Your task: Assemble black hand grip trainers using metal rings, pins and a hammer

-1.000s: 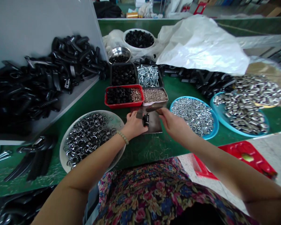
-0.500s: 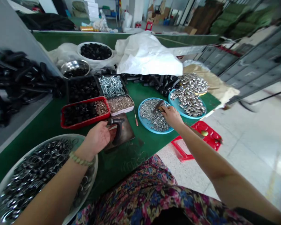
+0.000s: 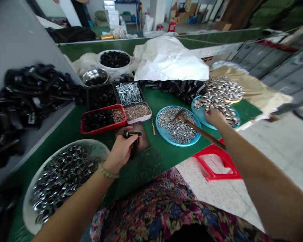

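My left hand [image 3: 123,146] is wrapped round a black plastic handle [image 3: 132,134], holding it over the dark metal plate [image 3: 145,138] on the green table. My right hand [image 3: 214,117] dips to the front of a blue tray [image 3: 203,121] of shiny metal sleeves [image 3: 224,108]. Its fingers are closed together; what they pinch, if anything, is hidden. Left of that hand, a hammer [image 3: 192,125] with a wooden handle lies across a round blue tray [image 3: 159,129] of small metal nuts [image 3: 175,125]. The hammer's handle end passes toward my right forearm.
A white basin [image 3: 30,215] of black and chrome rings stands at near left. Behind my left hand are a red tray [image 3: 103,127] of black parts, a box of rivets [image 3: 137,112] and a tray of screws [image 3: 128,93]. A small screwdriver [image 3: 153,129] lies mid-table. A red stool [image 3: 217,174] stands by the edge.
My right hand has let go of the hammer and moved right to the metal sleeves. My left hand has closed round the black handle and turned it. The view has swung left.
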`<state>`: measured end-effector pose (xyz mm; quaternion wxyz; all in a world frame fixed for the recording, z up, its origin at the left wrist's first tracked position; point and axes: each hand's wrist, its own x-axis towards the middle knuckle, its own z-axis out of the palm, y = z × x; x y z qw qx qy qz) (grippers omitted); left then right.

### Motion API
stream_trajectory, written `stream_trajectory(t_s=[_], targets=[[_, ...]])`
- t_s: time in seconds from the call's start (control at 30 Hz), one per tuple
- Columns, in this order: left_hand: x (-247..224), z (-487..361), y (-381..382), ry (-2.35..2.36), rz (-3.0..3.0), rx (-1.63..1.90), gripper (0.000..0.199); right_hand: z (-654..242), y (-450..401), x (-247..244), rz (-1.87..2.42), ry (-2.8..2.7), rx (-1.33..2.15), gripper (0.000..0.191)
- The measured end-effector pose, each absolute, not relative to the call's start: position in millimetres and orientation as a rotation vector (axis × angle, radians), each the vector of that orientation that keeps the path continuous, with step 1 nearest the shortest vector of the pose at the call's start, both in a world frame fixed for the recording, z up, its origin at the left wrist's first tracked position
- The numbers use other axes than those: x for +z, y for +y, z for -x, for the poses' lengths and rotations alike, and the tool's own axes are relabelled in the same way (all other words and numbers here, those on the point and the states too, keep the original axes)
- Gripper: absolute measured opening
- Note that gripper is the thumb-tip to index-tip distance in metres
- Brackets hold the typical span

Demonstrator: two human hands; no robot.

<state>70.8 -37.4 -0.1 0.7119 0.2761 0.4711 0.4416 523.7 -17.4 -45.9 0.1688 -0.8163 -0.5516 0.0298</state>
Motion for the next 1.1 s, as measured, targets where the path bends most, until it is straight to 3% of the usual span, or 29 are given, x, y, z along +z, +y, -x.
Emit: stream_trajectory(t_s=[0.1, 0.23, 0.37, 0.67, 0.93, 1.1], targets=[[-0.3, -66.8, -43.0, 1.006, -0.623, 0.968, 0.050, -515.1, -19.1, -41.5, 2.220, -1.281, 0.079, 0.036], [-2.6, -68.3, -43.3, 1.047, -0.642, 0.984, 0.047, -475.1, -23.2, -26.1, 1.706, -1.029, 0.538, 0.035], [-3.3, -68.9, -42.6, 1.054, -0.645, 1.010, 0.046, -396.1, -34.6, -6.2, 1.493, -1.151, 0.691, 0.024], [3.0, -61.4, -47.3, 0.992, -0.482, 0.969, 0.042, -257.9, -48.7, 8.7, 1.172, -1.259, 1.285, 0.030], [-6.6, -52.6, -53.0, 1.131, -1.324, 1.076, 0.056, -220.5, -37.6, 22.8, 1.220, -1.475, 1.324, 0.026], [-8.0, -48.6, -50.7, 1.194, -1.528, 1.123, 0.066, -213.3, -31.8, 18.2, 1.262, -1.579, 1.279, 0.026]])
